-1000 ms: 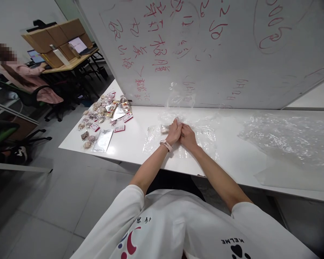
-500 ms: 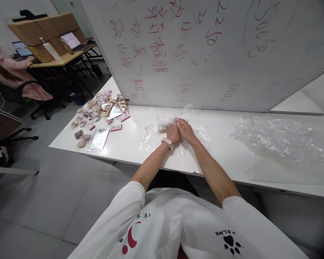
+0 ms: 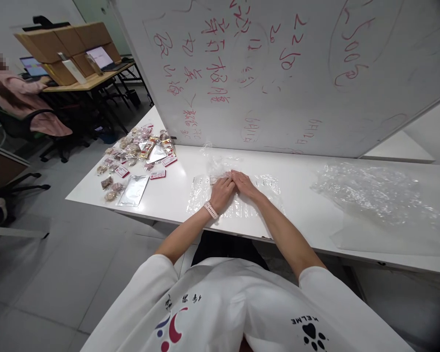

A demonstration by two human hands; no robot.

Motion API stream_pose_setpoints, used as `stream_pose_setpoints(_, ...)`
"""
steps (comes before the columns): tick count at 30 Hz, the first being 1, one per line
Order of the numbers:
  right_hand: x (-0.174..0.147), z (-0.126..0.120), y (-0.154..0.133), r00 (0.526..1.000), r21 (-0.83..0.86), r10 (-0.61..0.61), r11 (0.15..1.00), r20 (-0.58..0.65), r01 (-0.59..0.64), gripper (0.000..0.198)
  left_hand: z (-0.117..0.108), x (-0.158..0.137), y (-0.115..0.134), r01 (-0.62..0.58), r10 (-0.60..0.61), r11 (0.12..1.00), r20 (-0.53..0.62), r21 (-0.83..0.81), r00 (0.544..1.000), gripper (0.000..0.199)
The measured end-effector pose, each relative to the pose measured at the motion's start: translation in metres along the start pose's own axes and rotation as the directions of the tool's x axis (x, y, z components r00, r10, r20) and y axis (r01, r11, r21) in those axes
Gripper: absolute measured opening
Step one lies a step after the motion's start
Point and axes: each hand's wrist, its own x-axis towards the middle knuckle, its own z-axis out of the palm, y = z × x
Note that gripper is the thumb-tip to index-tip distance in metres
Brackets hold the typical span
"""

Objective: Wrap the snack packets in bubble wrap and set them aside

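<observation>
On the white table, a sheet of clear bubble wrap lies spread under my hands, its far part raised and crumpled. My left hand, with a pale band at the wrist, bends its fingers over the wrap, by a small brownish packet that is mostly covered. Close against it, my right hand has its fingers together on the wrap, tips meeting the left hand's fingers. What lies beneath the fingers is hidden.
Small wrapped packets and a silver pouch lie at the table's left end. More clear bubble wrap is heaped at the right. A whiteboard stands along the back edge. A person sits at a desk far left.
My hands have come down and slightly left and nearer me. The left hand has slid off from under the right, and they now lie side by side. The raised wrap has shifted left.
</observation>
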Motion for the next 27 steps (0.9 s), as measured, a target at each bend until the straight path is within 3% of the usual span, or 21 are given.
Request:
stream_pose_setpoints(4, -0.004, 0.003, -0.004, 0.995, -0.076, -0.036, 0.996, 0.092, 0.043, 0.054, -0.032, -0.019, -0.026, -0.141, 0.148, 0.973, -0.023, 0.185, 0.989, 0.043)
stream_pose_setpoints(6, -0.008, -0.001, -0.003, 0.982, -0.109, -0.108, 0.986, 0.154, 0.126, 0.053, -0.041, -0.021, -0.039, -0.148, 0.141, 0.974, 0.051, 0.173, 0.989, 0.052)
stream_pose_setpoints(10, -0.013, -0.015, 0.004, 0.954, -0.024, -0.201, 0.977, 0.223, 0.211, 0.070, -0.042, -0.012, -0.056, -0.055, 0.046, 0.993, 0.085, 0.106, 0.995, 0.041)
stream_pose_setpoints(12, -0.011, -0.021, 0.008, 0.971, 0.061, -0.171, 0.985, 0.166, 0.163, 0.067, -0.042, 0.000, -0.060, 0.018, -0.026, 0.995, 0.079, 0.098, 0.997, 0.034)
stream_pose_setpoints(15, 0.002, -0.025, 0.012, 0.999, 0.151, -0.043, 0.988, 0.005, 0.042, 0.047, -0.050, 0.026, -0.065, 0.153, -0.160, 0.986, 0.143, 0.062, 0.977, 0.031)
stream_pose_setpoints(19, 0.033, -0.025, 0.009, 0.977, 0.092, 0.192, 0.979, -0.096, -0.183, 0.034, -0.061, 0.061, -0.069, 0.306, -0.304, 0.952, 0.188, 0.019, 0.934, 0.038)
stream_pose_setpoints(24, 0.068, -0.017, 0.007, 0.920, -0.017, 0.354, 0.932, -0.167, -0.362, 0.032, -0.052, 0.085, -0.067, 0.433, -0.440, 0.894, 0.042, 0.110, 0.897, 0.029)
stream_pose_setpoints(27, 0.075, -0.007, 0.008, 0.889, -0.076, 0.399, 0.902, -0.226, -0.424, 0.030, -0.045, 0.091, -0.071, 0.496, -0.493, 0.858, -0.063, 0.134, 0.868, 0.037)
